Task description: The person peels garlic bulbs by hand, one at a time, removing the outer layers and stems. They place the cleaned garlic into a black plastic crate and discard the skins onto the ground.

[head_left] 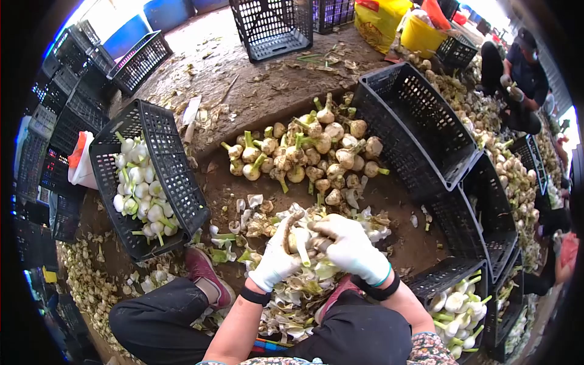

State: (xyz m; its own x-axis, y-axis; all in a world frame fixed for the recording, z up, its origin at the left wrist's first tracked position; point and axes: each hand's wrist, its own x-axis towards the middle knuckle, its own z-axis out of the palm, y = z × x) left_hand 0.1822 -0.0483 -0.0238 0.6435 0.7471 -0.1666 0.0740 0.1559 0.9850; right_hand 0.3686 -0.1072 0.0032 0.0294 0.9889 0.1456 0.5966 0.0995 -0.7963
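My left hand (278, 252), in a soiled white glove, is closed around a pale garlic bulb (294, 243) whose short stem points down toward me. From the other side my right hand (351, 244), gloved too, presses curled fingers against the same bulb; its fingertips are partly hidden. Beneath both hands lies a heap of garlic skins (298, 304), between my shoes. Just beyond them is a pile of unpeeled, dirt-stained garlic bulbs (298, 149) with cut stems.
On the left a tilted black crate (176, 164) holds cleaned white garlic (146, 188). Another black crate (420, 121) stands at the right, with more crates below it, one containing peeled bulbs (459, 310). Loose garlic covers the far right, where another person (526, 73) sits.
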